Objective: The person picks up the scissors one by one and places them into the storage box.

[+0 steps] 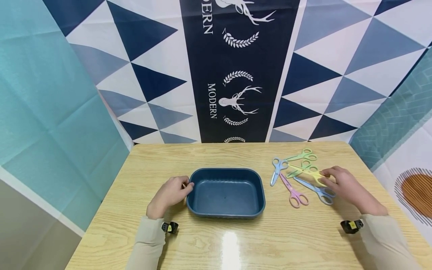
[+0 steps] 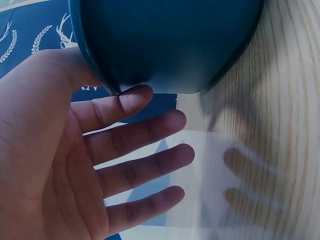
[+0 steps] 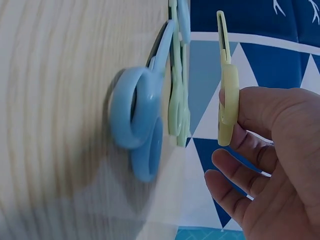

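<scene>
My left hand [image 1: 170,195] pinches the left rim of a dark blue plastic tub [image 1: 225,198], thumb over the edge and index finger against the outside. In the left wrist view the other fingers [image 2: 145,162] stretch out below the tub wall. My right hand [image 1: 349,188] pinches a pair of yellow scissors [image 3: 230,95] by the handle loops, raised off the table. Beneath it lies a pair of blue scissors [image 1: 311,186], its loops nearest the hand. Pink scissors [image 1: 290,189] and a second blue pair [image 1: 276,174] lie farther left.
Two green pairs of scissors, one at the back [image 1: 297,156] and one [image 1: 295,173] partly behind the yellow pair, lie on the wooden table [image 1: 199,243]. A patterned cloth [image 1: 162,75] hangs behind the table's far edge. Teal cloth [image 1: 50,93] hangs at the left.
</scene>
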Available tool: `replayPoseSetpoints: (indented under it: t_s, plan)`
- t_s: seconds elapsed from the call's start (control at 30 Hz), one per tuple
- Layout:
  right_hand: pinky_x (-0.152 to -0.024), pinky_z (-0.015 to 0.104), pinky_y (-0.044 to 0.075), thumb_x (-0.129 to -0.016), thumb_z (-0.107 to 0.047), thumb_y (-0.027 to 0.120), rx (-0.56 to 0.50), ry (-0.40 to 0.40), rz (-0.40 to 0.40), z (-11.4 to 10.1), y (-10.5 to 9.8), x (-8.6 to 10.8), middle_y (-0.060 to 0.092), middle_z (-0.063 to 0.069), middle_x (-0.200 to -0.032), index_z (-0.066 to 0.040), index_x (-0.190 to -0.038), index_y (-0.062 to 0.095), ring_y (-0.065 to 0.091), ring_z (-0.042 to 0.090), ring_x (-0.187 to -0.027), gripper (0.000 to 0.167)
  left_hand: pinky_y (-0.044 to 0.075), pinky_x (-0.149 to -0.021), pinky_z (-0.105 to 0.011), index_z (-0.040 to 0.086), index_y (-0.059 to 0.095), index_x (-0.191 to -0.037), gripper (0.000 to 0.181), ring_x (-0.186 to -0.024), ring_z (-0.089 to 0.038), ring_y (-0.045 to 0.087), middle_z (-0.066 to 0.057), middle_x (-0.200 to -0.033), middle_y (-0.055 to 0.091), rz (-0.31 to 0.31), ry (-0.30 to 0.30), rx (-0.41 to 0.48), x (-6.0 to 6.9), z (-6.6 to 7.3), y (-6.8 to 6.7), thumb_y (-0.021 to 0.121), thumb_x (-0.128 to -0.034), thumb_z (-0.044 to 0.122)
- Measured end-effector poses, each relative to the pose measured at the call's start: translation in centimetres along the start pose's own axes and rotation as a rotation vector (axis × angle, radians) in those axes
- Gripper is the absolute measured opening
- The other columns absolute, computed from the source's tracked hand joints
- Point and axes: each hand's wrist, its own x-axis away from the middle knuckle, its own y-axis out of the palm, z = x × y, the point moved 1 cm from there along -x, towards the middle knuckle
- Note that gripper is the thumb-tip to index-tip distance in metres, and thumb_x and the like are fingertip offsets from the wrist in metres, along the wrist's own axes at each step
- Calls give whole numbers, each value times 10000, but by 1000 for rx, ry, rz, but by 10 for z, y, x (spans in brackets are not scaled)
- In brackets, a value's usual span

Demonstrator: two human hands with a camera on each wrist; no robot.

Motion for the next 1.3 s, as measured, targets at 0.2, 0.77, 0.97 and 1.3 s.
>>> replayPoseSetpoints:
  t_s: [0.2, 0.77, 0.97, 1.3]
  plan:
    - [-683, 397, 506, -926, -74, 745, -7, -22, -5, -9, 0, -7, 678, 167, -973, 79, -1061, 717, 633, 302, -867, 205, 425, -565, -278, 206, 613, -786, 258, -585, -109, 512, 67, -727, 609, 6, 0, -30, 0, 1, 0, 615, -1028, 297]
    - [-730, 496, 509, -901, -20, 754, -11, -80, 25, -28, 2, -19, 675, 156, -951, 63, -1050, 721, 646, 340, -875, 173, 421, -561, -278, 203, 604, -779, 265, -578, -113, 507, 63, -718, 597, -1, 7, -28, 0, 1, 0, 608, -1028, 296]
    - [-780, 554, 507, -913, -21, 741, -22, -78, 12, -35, 2, -22, 666, 153, -963, 48, -1053, 718, 634, 357, -906, 158, 419, -557, -276, 203, 599, -769, 275, -572, -113, 504, 63, -712, 594, -2, 11, -28, 0, 1, -1, 605, -1028, 297]
    - [-777, 539, 512, -884, -6, 768, -1, -150, 45, -52, -2, -33, 658, 114, -925, 37, -1017, 717, 628, 327, -871, 148, 423, -557, -276, 204, 600, -784, 263, -566, -109, 505, 66, -718, 602, -1, 16, -24, 1, 1, -1, 604, -1030, 297]
